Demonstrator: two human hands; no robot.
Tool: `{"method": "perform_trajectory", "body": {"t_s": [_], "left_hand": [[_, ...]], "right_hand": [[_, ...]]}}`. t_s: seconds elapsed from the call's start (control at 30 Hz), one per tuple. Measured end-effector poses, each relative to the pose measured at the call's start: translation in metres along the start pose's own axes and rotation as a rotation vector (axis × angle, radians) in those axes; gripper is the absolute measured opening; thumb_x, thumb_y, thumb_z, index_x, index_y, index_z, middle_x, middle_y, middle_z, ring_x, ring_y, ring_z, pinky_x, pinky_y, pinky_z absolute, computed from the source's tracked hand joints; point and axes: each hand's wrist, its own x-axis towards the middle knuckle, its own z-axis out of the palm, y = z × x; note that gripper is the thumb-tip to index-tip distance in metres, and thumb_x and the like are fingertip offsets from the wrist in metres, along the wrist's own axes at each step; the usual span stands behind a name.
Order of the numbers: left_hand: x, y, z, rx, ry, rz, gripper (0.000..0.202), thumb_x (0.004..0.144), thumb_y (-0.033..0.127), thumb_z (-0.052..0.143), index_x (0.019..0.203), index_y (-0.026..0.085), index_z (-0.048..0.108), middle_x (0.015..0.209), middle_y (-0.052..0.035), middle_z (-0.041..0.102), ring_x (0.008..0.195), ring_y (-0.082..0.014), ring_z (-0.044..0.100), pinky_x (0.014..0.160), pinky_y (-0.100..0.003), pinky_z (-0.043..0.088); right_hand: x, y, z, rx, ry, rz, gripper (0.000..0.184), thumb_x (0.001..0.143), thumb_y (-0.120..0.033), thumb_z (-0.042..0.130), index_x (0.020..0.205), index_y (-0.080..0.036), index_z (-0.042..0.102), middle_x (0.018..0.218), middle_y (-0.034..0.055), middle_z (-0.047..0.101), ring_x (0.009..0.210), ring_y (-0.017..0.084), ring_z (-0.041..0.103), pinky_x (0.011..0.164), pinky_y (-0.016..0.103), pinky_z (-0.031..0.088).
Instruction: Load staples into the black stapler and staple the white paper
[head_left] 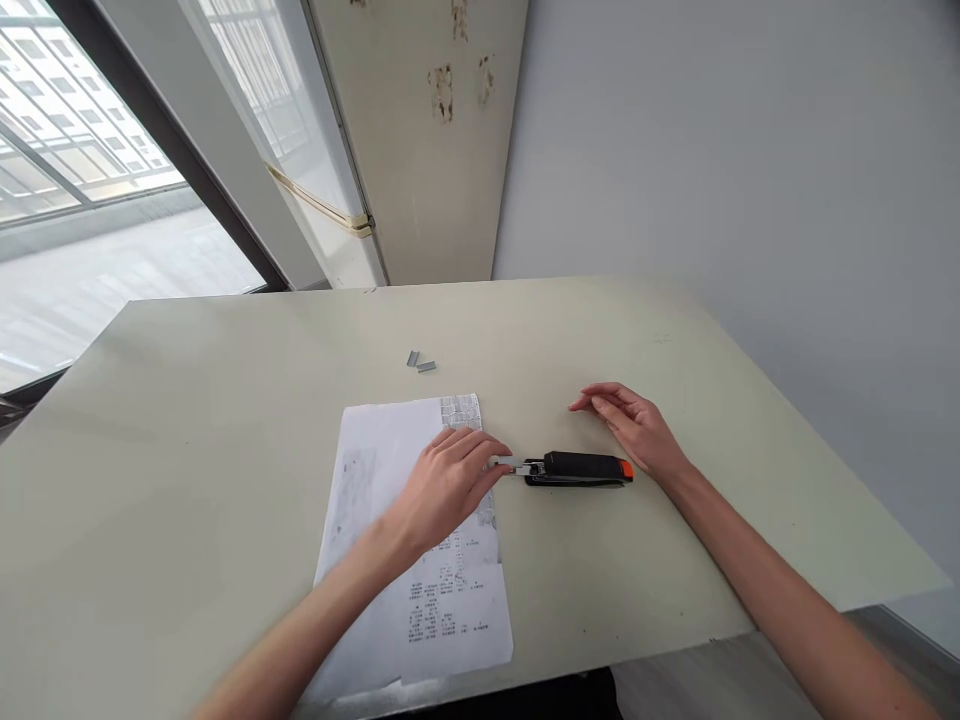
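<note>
A black stapler (pixel 581 467) with an orange end lies on the table, its metal staple tray (pixel 517 466) sticking out on the left. My left hand (pixel 454 475) pinches the outer end of that tray between thumb and fingers, above a printed sheet of paper (pixel 457 620). Beside the stapler's orange end, my right hand (pixel 634 430) rests on the table with its fingers loosely stretched out and nothing visible in them. Two short strips of staples (pixel 426 367) lie beyond the paper.
The pale table (pixel 247 420) has its far edge near a white refrigerator (pixel 442 170) with a cream handle. A grey wall (pixel 712 150) runs along the right. At the left is a large window (pixel 82 120).
</note>
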Motion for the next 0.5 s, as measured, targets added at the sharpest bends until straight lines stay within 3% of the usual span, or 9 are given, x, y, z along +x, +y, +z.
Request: {"method": "perform_trajectory", "body": {"t_s": [0.17, 0.5], "left_hand": [[0.003, 0.000, 0.002, 0.089, -0.062, 0.015, 0.024, 0.112, 0.036, 0.050, 0.113, 0.020, 0.069, 0.105, -0.0062, 0.077, 0.092, -0.0238, 0.073, 0.084, -0.041, 0.055], [0.002, 0.004, 0.002, 0.099, -0.059, 0.004, 0.029, 0.113, 0.039, 0.047, 0.112, 0.021, 0.070, 0.104, -0.0059, 0.077, 0.088, -0.0217, 0.073, 0.083, -0.039, 0.057]], "right_hand": [[-0.009, -0.011, 0.002, -0.073, 0.005, -0.005, 0.031, 0.100, -0.054, 0.064, 0.112, -0.027, 0.072, 0.104, 0.0060, 0.080, 0.111, 0.027, 0.073, 0.113, 0.052, 0.049], [-0.009, -0.019, 0.002, -0.076, -0.064, 0.022, 0.030, 0.098, -0.055, 0.067, 0.110, -0.028, 0.073, 0.101, 0.0053, 0.078, 0.109, 0.026, 0.072, 0.109, 0.049, 0.053]]}}
